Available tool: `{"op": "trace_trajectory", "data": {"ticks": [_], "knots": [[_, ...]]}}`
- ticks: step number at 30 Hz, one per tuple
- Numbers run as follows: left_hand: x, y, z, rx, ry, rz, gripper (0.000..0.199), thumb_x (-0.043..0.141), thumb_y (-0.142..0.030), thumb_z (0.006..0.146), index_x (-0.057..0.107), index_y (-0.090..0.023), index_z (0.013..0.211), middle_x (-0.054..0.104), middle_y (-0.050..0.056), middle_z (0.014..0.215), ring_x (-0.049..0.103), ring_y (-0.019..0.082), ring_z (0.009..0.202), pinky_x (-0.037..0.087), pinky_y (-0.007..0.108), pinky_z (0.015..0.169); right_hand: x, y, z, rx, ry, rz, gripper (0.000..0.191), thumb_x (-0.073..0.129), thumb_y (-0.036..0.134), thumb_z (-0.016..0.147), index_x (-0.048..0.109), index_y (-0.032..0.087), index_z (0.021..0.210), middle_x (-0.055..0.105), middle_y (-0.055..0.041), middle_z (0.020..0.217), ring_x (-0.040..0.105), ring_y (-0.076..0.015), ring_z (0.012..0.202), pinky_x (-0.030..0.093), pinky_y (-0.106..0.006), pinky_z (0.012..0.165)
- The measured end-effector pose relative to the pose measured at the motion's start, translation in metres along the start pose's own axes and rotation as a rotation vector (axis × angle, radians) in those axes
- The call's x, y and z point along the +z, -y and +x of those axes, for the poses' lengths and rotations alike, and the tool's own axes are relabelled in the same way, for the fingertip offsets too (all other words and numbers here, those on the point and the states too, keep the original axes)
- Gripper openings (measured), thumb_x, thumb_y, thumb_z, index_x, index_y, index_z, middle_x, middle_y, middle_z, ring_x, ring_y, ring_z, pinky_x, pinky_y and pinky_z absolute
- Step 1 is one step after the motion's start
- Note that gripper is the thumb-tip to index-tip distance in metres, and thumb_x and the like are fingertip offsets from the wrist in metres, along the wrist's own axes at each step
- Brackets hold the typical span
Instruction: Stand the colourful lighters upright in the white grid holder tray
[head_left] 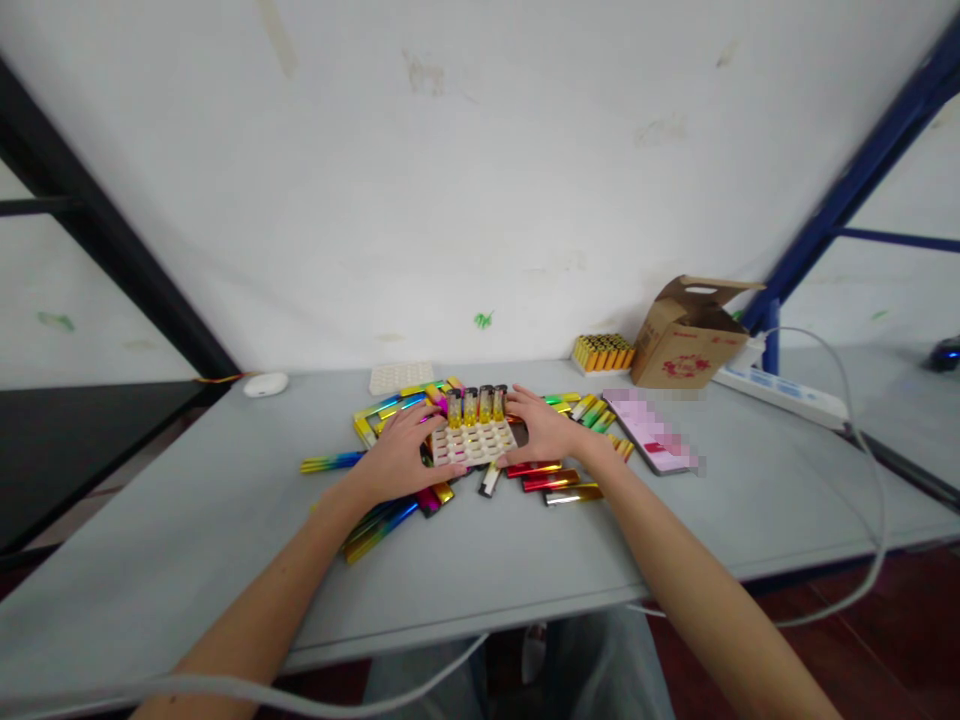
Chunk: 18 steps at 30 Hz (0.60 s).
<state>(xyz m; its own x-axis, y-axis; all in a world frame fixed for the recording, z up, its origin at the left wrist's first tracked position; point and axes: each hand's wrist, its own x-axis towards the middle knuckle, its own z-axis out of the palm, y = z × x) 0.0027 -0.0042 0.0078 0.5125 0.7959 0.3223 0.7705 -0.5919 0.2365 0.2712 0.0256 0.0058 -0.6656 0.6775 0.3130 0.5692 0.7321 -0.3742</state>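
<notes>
A white tray with rows of holes (pixel 474 445) lies amid a spread of shiny coloured lighters. Several yellow lighters (pixel 477 406) stand upright in its back row. My left hand (pixel 401 452) grips the tray's left side, thumb at the front edge and fingers at the back. On the right side, my right hand (pixel 541 430) holds the tray the same way, its fingertips beside the standing lighters. Red and gold lighters (pixel 551 480) lie in front of my right hand. Blue and yellow ones (pixel 381 528) lie under and beside my left wrist.
At the back stand a second white tray (pixel 401 377), a block of orange lighters (pixel 603 353) and an open cardboard box (pixel 686 340). A phone (pixel 649 430) and a power strip (pixel 784 395) lie right; a white case (pixel 266 385) lies left. A white cable crosses the front edge.
</notes>
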Motion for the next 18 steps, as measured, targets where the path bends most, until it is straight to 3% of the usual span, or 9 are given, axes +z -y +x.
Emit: {"op": "trace_trajectory", "data": {"ticks": [8, 18], "knots": [[0.0033, -0.0004, 0.0007, 0.029, -0.038, -0.003, 0.070, 0.064, -0.067, 0.070, 0.062, -0.015, 0.116, 0.056, 0.018, 0.130, 0.050, 0.036, 0.122, 0.036, 0.053, 0.106, 0.0015, 0.0006, 0.0002, 0.062, -0.033, 0.082, 0.087, 0.081, 0.058, 0.054, 0.057, 0.013, 0.125, 0.057, -0.0168, 0.126, 0.048, -0.0327, 0.123, 0.031, -0.051, 0.109], [0.0076, -0.0015, 0.0004, 0.035, -0.035, 0.053, 0.067, 0.063, -0.068, 0.069, 0.064, -0.016, 0.111, 0.058, 0.017, 0.124, 0.050, 0.035, 0.120, 0.038, 0.052, 0.105, -0.0003, -0.0035, -0.0025, 0.037, 0.005, -0.006, 0.082, 0.078, 0.061, 0.056, 0.060, 0.012, 0.119, 0.056, -0.0172, 0.128, 0.043, -0.0326, 0.128, 0.029, -0.049, 0.112]]}}
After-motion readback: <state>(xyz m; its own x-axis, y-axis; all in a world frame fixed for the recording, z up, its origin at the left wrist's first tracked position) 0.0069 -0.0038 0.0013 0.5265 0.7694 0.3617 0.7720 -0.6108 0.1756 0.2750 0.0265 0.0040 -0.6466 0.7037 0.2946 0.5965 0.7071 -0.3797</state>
